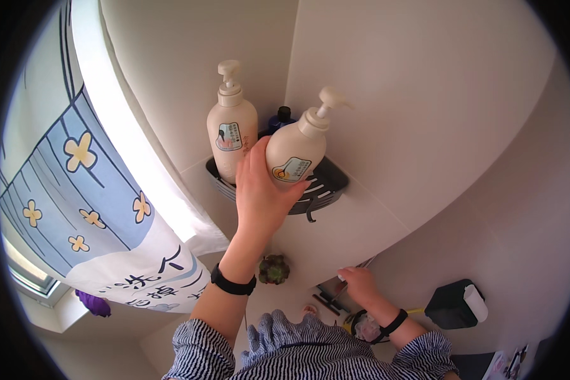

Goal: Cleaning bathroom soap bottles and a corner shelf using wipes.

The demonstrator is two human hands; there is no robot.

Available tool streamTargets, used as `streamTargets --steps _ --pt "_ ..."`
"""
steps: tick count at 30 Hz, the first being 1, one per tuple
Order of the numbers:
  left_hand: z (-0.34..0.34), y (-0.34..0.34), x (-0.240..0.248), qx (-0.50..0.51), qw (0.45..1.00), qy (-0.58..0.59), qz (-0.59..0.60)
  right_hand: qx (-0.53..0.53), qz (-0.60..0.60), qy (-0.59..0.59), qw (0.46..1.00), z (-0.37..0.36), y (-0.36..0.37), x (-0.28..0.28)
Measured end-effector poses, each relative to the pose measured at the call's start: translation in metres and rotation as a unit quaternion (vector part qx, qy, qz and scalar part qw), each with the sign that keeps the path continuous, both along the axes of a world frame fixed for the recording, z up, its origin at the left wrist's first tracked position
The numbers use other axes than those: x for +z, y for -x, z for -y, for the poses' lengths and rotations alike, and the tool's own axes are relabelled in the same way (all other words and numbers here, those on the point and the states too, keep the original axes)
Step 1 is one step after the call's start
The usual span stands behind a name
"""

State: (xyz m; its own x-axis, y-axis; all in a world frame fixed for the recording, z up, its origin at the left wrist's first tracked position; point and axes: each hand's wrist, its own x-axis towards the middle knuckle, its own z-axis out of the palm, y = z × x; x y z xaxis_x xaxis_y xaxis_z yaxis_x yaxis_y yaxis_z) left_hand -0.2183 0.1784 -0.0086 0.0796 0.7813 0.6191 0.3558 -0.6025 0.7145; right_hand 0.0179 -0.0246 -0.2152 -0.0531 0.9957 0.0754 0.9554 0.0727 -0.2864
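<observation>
My left hand is wrapped round the lower body of a cream pump bottle, which leans to the right over the corner shelf. A second cream pump bottle stands upright on the shelf's left side, just beside my fingers. Behind the two, a dark blue bottle with a black cap is partly hidden. My right hand is lower down at the right, its fingers closed. A small whitish bit shows at its fingertips, too small to name.
At the left hangs a blue and white shower curtain with yellow flowers. A small succulent plant sits below the shelf. A dark green box with a white roll is at the lower right. Tiled walls meet behind the shelf.
</observation>
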Motion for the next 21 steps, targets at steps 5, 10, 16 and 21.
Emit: streamTargets --steps 5,10,16,21 --pt "-0.002 -0.006 -0.004 -0.022 1.0 0.009 0.019 -0.009 -0.012 -0.006 1.0 0.004 0.015 0.023" --pt "0.025 0.019 0.042 -0.091 0.961 -0.032 0.26 -0.004 -0.059 -0.068 0.996 -0.006 0.031 0.053" --pt "0.079 0.063 0.037 -0.115 0.944 0.105 0.291 -0.035 -0.331 -0.089 0.939 -0.012 0.057 0.107" --pt "0.114 0.072 -0.038 -0.227 0.913 0.278 0.194 0.009 -0.466 -0.154 0.871 -0.017 0.09 0.147"
